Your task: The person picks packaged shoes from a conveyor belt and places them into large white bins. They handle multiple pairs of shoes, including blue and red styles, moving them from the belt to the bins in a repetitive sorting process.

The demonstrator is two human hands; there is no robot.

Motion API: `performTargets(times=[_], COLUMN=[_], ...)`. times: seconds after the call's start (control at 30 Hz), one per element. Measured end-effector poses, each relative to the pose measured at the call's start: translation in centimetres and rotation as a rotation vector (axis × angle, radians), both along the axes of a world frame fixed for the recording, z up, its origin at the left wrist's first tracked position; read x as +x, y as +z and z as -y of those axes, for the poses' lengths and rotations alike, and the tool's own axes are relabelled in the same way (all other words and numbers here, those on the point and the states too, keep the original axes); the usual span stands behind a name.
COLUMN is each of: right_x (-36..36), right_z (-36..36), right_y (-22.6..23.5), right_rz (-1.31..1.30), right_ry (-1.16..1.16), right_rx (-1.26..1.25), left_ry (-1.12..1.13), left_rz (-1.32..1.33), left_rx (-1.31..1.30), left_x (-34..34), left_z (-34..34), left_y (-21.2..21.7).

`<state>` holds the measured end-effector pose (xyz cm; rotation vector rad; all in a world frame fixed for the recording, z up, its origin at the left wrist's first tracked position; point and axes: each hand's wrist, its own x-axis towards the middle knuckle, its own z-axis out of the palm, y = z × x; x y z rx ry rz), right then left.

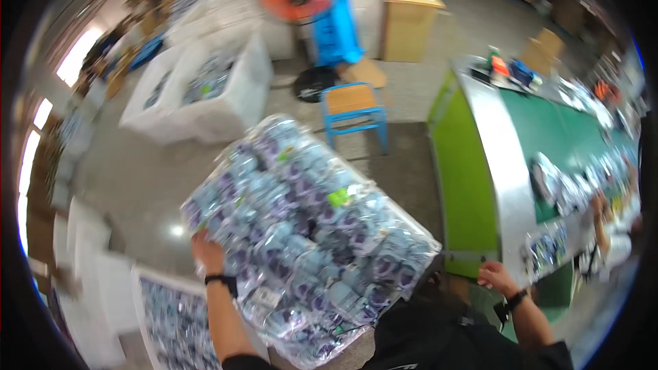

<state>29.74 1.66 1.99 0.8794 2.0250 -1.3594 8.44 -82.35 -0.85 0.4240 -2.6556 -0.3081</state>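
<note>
Left hand [207, 250] gripped the clear bag of small packets [308, 233]; right hand [495, 276], fingers curled, rested on the green surface's metal edge [504, 164].

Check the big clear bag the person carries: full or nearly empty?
Full: the clear bag bulges with small packets, held by the left hand.

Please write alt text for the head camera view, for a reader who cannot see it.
A person's left hand holds up a large clear bag of small blue packets, while the right hand touches the metal edge of a green conveyor table. Behind stand white bins and a blue stool.
</note>
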Motion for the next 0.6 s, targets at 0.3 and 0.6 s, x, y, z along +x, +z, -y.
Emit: performTargets(times=[0.3,0.6], right_x=[2.6,8.8], right_z=[-2.8,-7.8], right_y=[-3.5,-4.0], right_rz=[-0.134,-0.032], right_ry=[-0.039,-0.466], right_rx=[0.105,-0.05], left_ry=[-0.696,-0.895], left_rz=[0.391,0.931], left_rx=[1.109,1.547], left_x=[1.0,6.6], left_z=[-26.6,-45.1], left_y=[7.0,14.4])
